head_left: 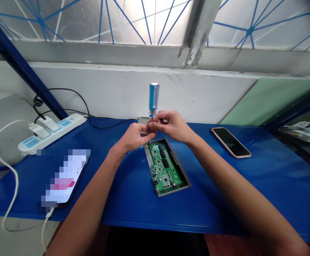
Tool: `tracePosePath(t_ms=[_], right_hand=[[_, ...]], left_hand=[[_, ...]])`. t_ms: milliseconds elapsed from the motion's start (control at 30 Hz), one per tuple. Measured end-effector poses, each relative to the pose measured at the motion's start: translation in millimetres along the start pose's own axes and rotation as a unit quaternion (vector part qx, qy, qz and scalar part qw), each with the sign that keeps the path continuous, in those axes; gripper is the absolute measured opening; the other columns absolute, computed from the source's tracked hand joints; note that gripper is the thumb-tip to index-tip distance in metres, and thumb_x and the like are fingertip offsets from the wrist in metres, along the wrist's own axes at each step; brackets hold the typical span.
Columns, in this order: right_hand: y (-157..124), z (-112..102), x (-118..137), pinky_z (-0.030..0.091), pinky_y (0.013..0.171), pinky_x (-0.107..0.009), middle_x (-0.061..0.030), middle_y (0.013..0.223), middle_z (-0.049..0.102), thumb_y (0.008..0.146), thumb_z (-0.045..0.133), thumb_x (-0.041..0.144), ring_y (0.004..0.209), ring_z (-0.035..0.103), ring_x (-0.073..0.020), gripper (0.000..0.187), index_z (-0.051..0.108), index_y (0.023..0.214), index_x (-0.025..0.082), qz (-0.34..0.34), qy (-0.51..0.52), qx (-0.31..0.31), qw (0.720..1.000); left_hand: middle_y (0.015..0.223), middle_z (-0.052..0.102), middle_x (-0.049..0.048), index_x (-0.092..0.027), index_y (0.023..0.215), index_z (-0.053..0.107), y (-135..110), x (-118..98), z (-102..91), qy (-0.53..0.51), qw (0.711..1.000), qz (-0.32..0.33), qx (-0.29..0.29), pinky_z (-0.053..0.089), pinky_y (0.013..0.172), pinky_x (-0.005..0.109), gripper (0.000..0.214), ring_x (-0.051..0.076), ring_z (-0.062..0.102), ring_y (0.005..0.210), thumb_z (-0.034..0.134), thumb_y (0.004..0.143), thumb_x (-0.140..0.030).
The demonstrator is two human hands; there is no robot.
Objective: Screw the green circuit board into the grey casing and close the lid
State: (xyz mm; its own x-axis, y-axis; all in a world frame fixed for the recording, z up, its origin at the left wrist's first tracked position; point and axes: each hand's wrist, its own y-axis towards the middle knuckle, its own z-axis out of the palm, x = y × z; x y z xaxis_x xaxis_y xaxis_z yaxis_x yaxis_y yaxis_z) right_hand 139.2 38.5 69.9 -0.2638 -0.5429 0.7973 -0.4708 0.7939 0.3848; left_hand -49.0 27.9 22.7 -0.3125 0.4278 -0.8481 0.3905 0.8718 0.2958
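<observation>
Your hands: left hand (137, 137) and right hand (174, 125) both mostly closed, fingertips pinched round shaft of screwdriver (154, 99), right at far-left corner of green board (159, 172). I'd keep shaft upright, left steadying low, light downward pressure so tip doesn't skate across board. Branding? None readable on board; lit phone (76, 170) left of board pixelated
</observation>
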Motion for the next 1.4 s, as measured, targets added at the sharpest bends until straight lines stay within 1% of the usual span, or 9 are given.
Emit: tracePosePath(t_ms=[100, 267, 500, 633, 767, 900, 1067, 1200, 1400], right_hand=[[1, 3, -2, 0.032, 0.059, -0.029, 0.0018, 0.066, 0.054, 0.082, 0.077, 0.032, 0.062, 0.040, -0.0110, 0.021, 0.070, 0.071, 0.016, 0.006, -0.011, -0.020, 1.000], [1, 9, -4, 0.031, 0.057, -0.028, 0.0040, 0.061, 0.050, 0.077, 0.080, 0.034, 0.060, 0.042, -0.0105, 0.027, 0.062, 0.067, 0.017, 0.030, 0.014, -0.053, 0.998], [-1, 12, 0, 0.035, 0.057, -0.027, 0.0063, 0.060, 0.047, 0.077, 0.080, 0.034, 0.056, 0.046, -0.0102, 0.039, 0.046, 0.066, 0.021, 0.034, 0.027, -0.048, 0.998], [-1, 5, 4, 0.031, 0.057, -0.028, 0.0060, 0.066, 0.041, 0.079, 0.078, 0.031, 0.058, 0.036, -0.0093, 0.027, 0.055, 0.070, 0.020, 0.001, -0.025, -0.024, 0.999], [0, -1, 5, 0.034, 0.060, -0.030, 0.0014, 0.076, 0.052, 0.085, 0.072, 0.029, 0.061, 0.040, -0.0100, 0.013, 0.070, 0.079, 0.017, -0.011, -0.012, 0.010, 1.000], [0, 1, 4, 0.034, 0.060, -0.030, 0.0002, 0.074, 0.057, 0.083, 0.074, 0.030, 0.062, 0.042, -0.0108, 0.015, 0.071, 0.077, 0.016, -0.003, -0.002, -0.007, 1.000], [0, 7, 0, 0.030, 0.058, -0.028, 0.0043, 0.063, 0.049, 0.080, 0.079, 0.035, 0.062, 0.039, -0.0111, 0.027, 0.061, 0.070, 0.018, -0.001, 0.022, -0.038, 0.999], [0, 12, -2, 0.031, 0.057, -0.028, 0.0064, 0.060, 0.041, 0.079, 0.078, 0.030, 0.059, 0.039, -0.0103, 0.027, 0.057, 0.067, 0.019, 0.002, 0.019, -0.054, 0.998], [-1, 17, -1, 0.036, 0.058, -0.028, 0.0062, 0.062, 0.044, 0.080, 0.076, 0.031, 0.058, 0.049, -0.0116, 0.026, 0.053, 0.072, 0.021, 0.026, 0.017, -0.060, 0.998]], left_hand=[[0.085, 0.078, 0.0075, -0.011, 0.098, 0.077, 1, 2, 2.4, 0.041, 0.998, 0.037, -0.043, 0.058, 0.071, 0.030, 0.030, 0.020, 0.073, 0.077, 0.078, 0.081, -0.036], [0.080, 0.079, 0.0080, -0.012, 0.085, 0.078, 2, 6, 4.8, 0.039, 0.992, 0.038, -0.114, 0.059, 0.066, 0.029, 0.025, 0.021, 0.074, 0.071, 0.081, 0.078, -0.036], [0.082, 0.081, 0.0075, -0.013, 0.085, 0.079, 2, 3, -0.7, -0.013, 0.998, 0.040, -0.054, 0.063, 0.076, 0.031, 0.014, 0.022, 0.077, 0.081, 0.074, 0.083, -0.026], [0.088, 0.081, 0.0088, -0.012, 0.087, 0.079, 2, 0, -2.4, -0.026, 0.999, 0.039, -0.024, 0.063, 0.080, 0.033, 0.014, 0.022, 0.078, 0.084, 0.071, 0.086, -0.024], [0.094, 0.081, 0.0115, -0.011, 0.094, 0.079, 1, -2, -1.5, -0.036, 0.999, 0.037, -0.006, 0.063, 0.084, 0.035, 0.016, 0.023, 0.077, 0.089, 0.069, 0.088, -0.023], [0.097, 0.080, 0.0113, -0.011, 0.098, 0.077, 0, -3, 0.5, -0.023, 0.999, 0.045, -0.017, 0.062, 0.080, 0.034, 0.021, 0.022, 0.076, 0.087, 0.071, 0.088, -0.028], [0.079, 0.077, 0.0067, -0.011, 0.092, 0.078, -1, -2, 1.9, 0.027, 0.997, 0.050, -0.057, 0.058, 0.066, 0.029, 0.026, 0.018, 0.071, 0.070, 0.079, 0.082, -0.035], [0.073, 0.076, 0.0057, -0.012, 0.084, 0.078, 0, 0, 2.5, 0.013, 0.996, 0.038, -0.078, 0.056, 0.062, 0.028, 0.024, 0.018, 0.070, 0.066, 0.078, 0.080, -0.036], [0.075, 0.078, 0.0069, -0.012, 0.076, 0.075, 2, 2, -0.8, -0.016, 0.998, 0.046, -0.037, 0.057, 0.068, 0.028, 0.023, 0.019, 0.072, 0.071, 0.071, 0.085, -0.033]])
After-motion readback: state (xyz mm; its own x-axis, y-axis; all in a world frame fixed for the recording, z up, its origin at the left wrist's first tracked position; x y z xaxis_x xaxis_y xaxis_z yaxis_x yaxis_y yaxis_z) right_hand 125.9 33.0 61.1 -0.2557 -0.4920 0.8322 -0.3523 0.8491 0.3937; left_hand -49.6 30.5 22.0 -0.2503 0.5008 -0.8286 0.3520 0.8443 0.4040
